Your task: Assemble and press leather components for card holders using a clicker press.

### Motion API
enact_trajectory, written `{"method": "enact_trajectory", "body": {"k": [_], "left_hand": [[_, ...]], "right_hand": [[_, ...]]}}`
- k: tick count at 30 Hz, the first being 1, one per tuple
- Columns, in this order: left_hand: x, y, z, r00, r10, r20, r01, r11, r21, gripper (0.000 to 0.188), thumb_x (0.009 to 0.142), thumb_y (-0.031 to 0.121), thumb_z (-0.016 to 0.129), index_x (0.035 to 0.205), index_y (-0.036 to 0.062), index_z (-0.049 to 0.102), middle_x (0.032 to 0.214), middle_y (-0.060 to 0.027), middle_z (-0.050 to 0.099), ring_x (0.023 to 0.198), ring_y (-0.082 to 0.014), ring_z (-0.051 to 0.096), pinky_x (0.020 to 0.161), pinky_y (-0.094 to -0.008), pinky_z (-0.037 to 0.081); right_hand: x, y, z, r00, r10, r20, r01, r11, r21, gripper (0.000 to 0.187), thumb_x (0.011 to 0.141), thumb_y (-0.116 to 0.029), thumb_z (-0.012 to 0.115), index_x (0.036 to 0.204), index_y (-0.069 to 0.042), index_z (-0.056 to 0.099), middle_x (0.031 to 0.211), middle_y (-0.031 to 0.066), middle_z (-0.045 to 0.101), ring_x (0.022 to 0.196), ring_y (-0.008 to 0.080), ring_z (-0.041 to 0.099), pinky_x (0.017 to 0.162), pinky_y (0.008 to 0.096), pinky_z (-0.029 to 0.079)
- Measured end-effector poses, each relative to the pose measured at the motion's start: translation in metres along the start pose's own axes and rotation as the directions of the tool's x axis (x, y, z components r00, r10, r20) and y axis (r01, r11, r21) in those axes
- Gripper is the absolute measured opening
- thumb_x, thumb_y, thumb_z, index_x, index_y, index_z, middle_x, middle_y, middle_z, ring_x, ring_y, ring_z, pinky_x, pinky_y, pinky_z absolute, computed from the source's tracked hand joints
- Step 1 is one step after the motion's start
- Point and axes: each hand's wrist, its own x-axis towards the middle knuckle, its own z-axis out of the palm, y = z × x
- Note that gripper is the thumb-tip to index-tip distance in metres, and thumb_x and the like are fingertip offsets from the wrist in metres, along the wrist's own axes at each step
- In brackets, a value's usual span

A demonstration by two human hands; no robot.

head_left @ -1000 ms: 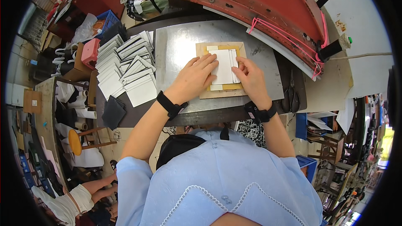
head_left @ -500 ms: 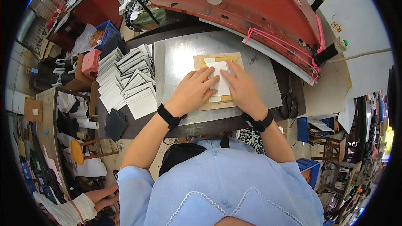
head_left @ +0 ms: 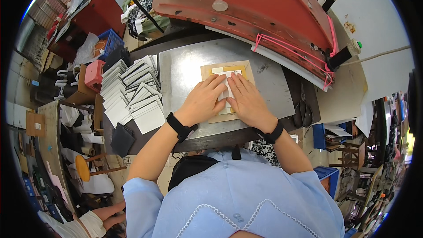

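A white rectangular card [head_left: 227,91] lies on a tan board [head_left: 249,67] with yellow strips, which rests on a grey metal plate [head_left: 176,64]. My left hand [head_left: 202,100] lies with fingers stretched over the card's left side. On its right side, my right hand [head_left: 249,102] presses flat, fingers extended close together. The two hands nearly meet and cover much of the card. Neither hand grips anything. Left of the plate, several overlapping white cards with dark edges [head_left: 145,110] lie in rows.
A large red machine body [head_left: 264,13] with pink cord overhangs the plate's far side. Black scissors [head_left: 303,111] lie at the right. Dark square pieces [head_left: 122,140] sit at the table's left front. A pink container [head_left: 94,75] and blue crate [head_left: 111,43] stand farther left.
My right hand has shifted left and lies further over the card, with its fingers closer together. My left hand stays nearly in place. The whole view has tilted slightly.
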Motion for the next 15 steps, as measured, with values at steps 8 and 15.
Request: {"method": "enact_trajectory", "body": {"k": [8, 15], "left_hand": [[0.013, -0.002, -0.01, 0.994, -0.038, 0.105, 0.037, 0.999, 0.014, 0.047, 0.088, 0.027, 0.066, 0.127, 0.0041, 0.054, 0.139, -0.0131, 0.053, 0.129, -0.0331, 0.048, 0.099, -0.0434, 0.043], [0.021, 0.001, -0.002, 0.995, -0.036, 0.097, 0.025, 0.993, 0.115, 0.06, 0.087, 0.038, 0.069, 0.134, 0.0044, 0.052, 0.143, -0.0133, 0.051, 0.133, -0.0309, 0.046, 0.105, -0.0433, 0.04]], "right_hand": [[-0.003, 0.022, 0.005, 0.999, -0.034, 0.039, 0.025, 0.972, 0.233, 0.054, 0.098, -0.022, 0.052, 0.141, 0.009, 0.042, 0.151, 0.0232, 0.039, 0.142, 0.0363, 0.033, 0.117, 0.0441, 0.028], [-0.005, 0.02, 0.0, 0.996, -0.054, 0.075, 0.046, 0.993, 0.104, 0.052, 0.098, -0.014, 0.051, 0.144, 0.006, 0.039, 0.152, 0.0213, 0.038, 0.144, 0.0341, 0.032, 0.117, 0.0423, 0.028]]}}
